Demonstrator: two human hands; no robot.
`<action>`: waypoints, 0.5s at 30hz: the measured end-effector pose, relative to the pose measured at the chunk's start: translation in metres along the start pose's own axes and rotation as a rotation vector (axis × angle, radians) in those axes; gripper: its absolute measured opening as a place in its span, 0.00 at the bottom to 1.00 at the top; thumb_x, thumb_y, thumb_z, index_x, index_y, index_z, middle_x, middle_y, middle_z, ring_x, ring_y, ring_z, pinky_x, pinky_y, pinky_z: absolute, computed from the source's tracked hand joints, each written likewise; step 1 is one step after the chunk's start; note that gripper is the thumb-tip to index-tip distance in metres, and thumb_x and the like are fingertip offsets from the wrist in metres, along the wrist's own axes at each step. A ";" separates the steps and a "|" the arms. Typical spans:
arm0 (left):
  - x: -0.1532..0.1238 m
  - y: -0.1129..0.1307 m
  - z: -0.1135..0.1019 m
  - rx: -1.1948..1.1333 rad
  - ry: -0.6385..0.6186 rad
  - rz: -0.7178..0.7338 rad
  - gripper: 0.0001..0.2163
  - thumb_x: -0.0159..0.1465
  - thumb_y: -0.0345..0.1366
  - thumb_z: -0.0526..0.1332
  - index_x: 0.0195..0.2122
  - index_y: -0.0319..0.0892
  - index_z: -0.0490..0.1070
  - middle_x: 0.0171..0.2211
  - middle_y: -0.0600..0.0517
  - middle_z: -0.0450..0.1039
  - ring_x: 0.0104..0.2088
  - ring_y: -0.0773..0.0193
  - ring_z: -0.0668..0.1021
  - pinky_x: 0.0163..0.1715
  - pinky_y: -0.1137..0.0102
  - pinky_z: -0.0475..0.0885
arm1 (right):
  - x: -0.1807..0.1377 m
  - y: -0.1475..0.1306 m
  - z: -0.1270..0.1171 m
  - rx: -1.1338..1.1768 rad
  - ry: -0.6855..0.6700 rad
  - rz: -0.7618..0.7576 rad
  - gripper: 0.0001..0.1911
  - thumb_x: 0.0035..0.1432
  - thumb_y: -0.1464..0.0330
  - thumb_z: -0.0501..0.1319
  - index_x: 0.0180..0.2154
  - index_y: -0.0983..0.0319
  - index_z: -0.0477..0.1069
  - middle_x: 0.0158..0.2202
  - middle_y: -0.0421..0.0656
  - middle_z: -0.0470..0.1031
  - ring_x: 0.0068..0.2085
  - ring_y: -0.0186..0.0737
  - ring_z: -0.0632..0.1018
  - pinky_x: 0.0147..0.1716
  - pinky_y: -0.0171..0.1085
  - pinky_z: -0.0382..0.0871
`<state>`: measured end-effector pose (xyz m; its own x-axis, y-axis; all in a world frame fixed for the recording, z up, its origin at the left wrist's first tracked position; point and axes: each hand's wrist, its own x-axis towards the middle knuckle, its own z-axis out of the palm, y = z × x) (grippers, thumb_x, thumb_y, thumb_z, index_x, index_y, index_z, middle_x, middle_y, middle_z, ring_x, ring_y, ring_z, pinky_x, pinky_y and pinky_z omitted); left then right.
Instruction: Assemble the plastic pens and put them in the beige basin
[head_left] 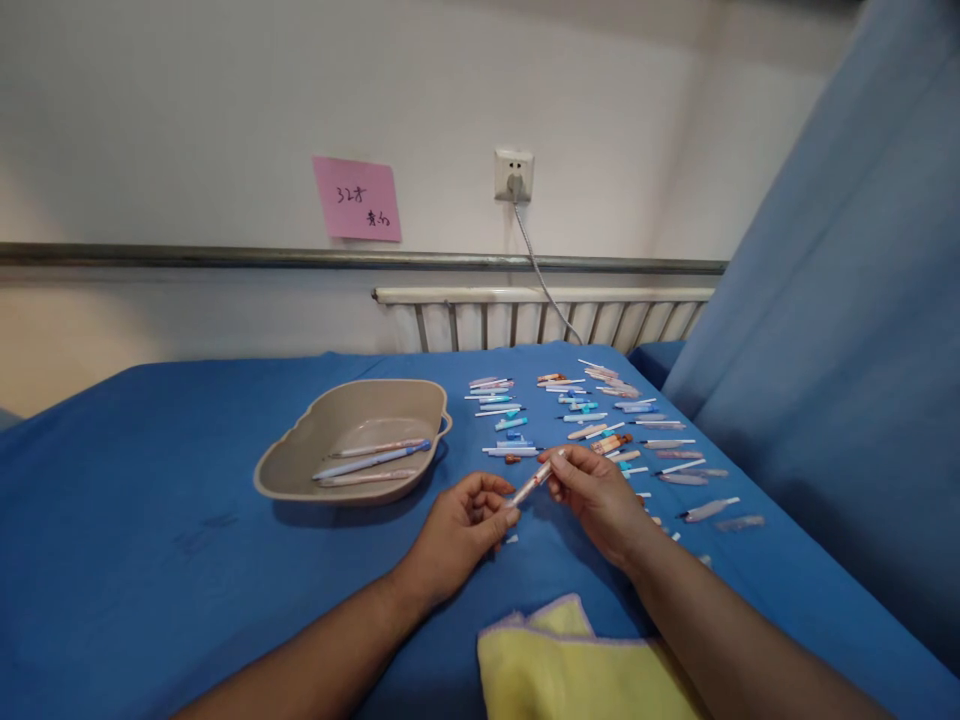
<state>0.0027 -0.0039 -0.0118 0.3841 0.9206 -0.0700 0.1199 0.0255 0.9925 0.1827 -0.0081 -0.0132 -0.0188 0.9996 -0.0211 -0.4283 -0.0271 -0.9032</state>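
Observation:
Both hands hold one slim pen [534, 482] over the blue table [150, 520]. My left hand [457, 530] pinches its lower end with fingers curled. My right hand [596, 495] grips its upper end. To the left stands a beige tray [300, 455] holding three assembled pens [373, 460]. Several loose pen parts [592, 420] lie spread beyond and to the right of my hands.
A yellow cloth [577, 670] lies at the near edge between my forearms. A blue curtain [840, 330] hangs on the right. On the wall behind are a pink note [357, 198], a socket with a cable [514, 176] and a radiator [540, 318].

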 end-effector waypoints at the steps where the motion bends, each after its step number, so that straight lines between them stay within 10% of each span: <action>1: -0.001 0.000 0.000 0.046 0.042 0.034 0.13 0.52 0.39 0.66 0.35 0.39 0.69 0.24 0.56 0.68 0.21 0.72 0.69 0.21 0.77 0.64 | 0.000 -0.001 0.000 -0.005 -0.001 -0.003 0.14 0.44 0.58 0.68 0.29 0.62 0.75 0.23 0.38 0.70 0.24 0.31 0.67 0.25 0.31 0.58; 15: -0.005 0.012 -0.006 0.365 0.205 0.232 0.06 0.51 0.38 0.66 0.28 0.41 0.75 0.25 0.52 0.75 0.27 0.63 0.74 0.29 0.73 0.67 | -0.012 -0.012 -0.006 -0.766 -0.251 -0.244 0.04 0.53 0.65 0.61 0.30 0.59 0.72 0.25 0.38 0.71 0.27 0.36 0.69 0.27 0.34 0.59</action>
<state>-0.0035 -0.0061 0.0016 0.2543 0.9447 0.2069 0.3800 -0.2944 0.8769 0.1940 -0.0194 -0.0047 -0.2448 0.9428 0.2263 0.2837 0.2928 -0.9131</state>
